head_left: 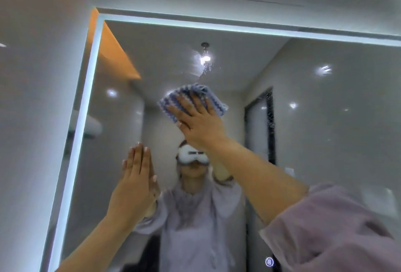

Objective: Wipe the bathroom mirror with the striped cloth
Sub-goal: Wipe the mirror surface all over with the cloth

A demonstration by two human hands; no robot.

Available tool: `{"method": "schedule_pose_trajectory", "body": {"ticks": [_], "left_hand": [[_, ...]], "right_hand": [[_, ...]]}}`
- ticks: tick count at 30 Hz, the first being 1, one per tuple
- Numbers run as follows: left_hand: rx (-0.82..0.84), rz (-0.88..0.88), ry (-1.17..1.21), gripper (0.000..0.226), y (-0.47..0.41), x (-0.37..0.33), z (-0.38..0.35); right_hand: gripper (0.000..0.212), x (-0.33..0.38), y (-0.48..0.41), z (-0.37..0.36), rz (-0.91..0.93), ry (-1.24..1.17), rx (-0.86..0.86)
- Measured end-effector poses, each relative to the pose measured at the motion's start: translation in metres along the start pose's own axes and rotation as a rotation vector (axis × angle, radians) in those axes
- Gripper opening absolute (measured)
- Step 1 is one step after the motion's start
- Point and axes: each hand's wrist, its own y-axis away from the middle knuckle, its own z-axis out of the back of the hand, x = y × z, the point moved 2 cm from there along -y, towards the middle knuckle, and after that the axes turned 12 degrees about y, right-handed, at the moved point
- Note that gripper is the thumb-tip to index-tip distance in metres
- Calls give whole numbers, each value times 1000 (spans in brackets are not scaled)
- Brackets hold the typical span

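A large bathroom mirror (325, 120) with a lit white border fills the head view. My right hand (198, 121) presses a folded blue-and-white striped cloth (173, 100) flat against the glass, high up near the middle. The fingers are spread over the cloth and cover its lower right part. My left hand (135, 182) rests flat on the glass lower left of the cloth, fingers straight and together, holding nothing. Small water spots show on the glass above the cloth.
The mirror's glowing left edge (82, 130) meets a glossy grey tiled wall (36, 98). A touch button icon (269, 262) glows at the mirror's bottom. The reflection shows a person in a lilac top, a ceiling lamp and a dark doorway.
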Motion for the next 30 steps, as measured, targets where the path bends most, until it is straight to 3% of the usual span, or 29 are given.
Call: {"method": "schedule_pose_trajectory", "body": {"ticks": [7, 9, 13, 18, 22, 26, 28, 30], "left_hand": [[-75, -21, -17, 59, 2, 2, -1], [-93, -19, -15, 59, 2, 3, -3], [-119, -32, -16, 60, 1, 4, -6], [-45, -40, -54, 65, 1, 6, -7], [-47, -28, -32, 60, 2, 0, -1], [-50, -19, -25, 61, 3, 3, -2], [-46, -2, 0, 61, 4, 1, -2], [-52, 10, 18, 61, 1, 0, -1]], "right_hand": [[53, -86, 18, -1, -639, -157, 56], [56, -61, 12, 0, -619, -132, 38], [56, 27, 11, 0, -188, -25, -120], [51, 25, 0, 0, 15, -38, 1], [56, -43, -1, 0, -271, -10, -55], [53, -101, 28, -4, -627, -121, 44], [54, -84, 43, -9, -605, -123, 19], [57, -45, 67, -14, -439, -49, -62]]}}
